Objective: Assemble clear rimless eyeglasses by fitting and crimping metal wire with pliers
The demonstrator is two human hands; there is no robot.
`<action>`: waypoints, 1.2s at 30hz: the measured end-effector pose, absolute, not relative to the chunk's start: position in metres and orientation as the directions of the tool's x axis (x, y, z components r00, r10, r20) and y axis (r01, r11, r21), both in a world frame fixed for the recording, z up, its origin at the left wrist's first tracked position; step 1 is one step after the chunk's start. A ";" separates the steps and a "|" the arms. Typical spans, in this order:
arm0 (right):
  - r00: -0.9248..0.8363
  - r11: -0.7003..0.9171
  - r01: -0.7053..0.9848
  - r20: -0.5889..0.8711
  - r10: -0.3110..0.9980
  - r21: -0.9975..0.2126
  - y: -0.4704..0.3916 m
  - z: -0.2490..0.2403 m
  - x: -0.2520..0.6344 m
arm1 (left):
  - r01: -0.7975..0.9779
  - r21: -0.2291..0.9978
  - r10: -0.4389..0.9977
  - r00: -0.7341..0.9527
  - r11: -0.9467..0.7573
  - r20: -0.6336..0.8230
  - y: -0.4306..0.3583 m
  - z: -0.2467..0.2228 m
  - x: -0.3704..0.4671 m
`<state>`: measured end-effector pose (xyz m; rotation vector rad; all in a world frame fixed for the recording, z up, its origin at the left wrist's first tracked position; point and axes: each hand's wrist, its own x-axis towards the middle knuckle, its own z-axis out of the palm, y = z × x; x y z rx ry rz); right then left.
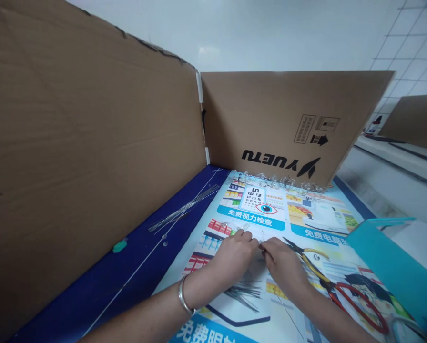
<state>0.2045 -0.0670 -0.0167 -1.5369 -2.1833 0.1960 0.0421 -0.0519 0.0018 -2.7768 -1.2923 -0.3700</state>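
Observation:
Fingertips of my left hand and my right hand almost meet over a printed poster sheet. Both hands are closed in a pinch. A thin wire rises between the fingertips; the rest of what they grip is hidden. Small clear pieces lie just beyond my left hand. Below my left wrist rests a bundle of cut thin wires. Pliers with yellow handles lie beside my right hand, next to a red-handled tool that looks like scissors.
Cardboard walls stand at the left and back. Many clear small pieces line the back wall's foot. More wires and a green lump lie on the blue surface. A teal box stands right.

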 end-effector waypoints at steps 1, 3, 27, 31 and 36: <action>-0.262 0.363 0.839 0.284 0.922 -0.406 -0.067 -0.017 0.205 | 0.767 0.067 0.756 0.609 -0.638 0.240 -0.051 0.001 0.042; -0.240 0.351 0.804 0.279 0.930 -0.480 -0.065 -0.017 0.206 | 0.778 0.113 0.777 0.581 -0.618 0.244 -0.049 -0.002 0.041; -0.032 -0.064 0.134 -0.069 0.997 -0.989 -0.054 -0.033 0.205 | 0.175 0.983 0.936 0.351 -0.054 -0.012 -0.031 -0.027 0.046; -0.047 -0.082 0.072 -0.085 0.995 -0.994 -0.055 -0.032 0.204 | 0.065 0.997 0.934 0.350 0.051 -0.070 -0.032 -0.026 0.047; -0.044 -0.090 0.066 -0.093 0.995 -0.994 -0.056 -0.032 0.203 | 0.010 0.997 0.932 0.353 0.083 -0.081 -0.034 -0.029 0.048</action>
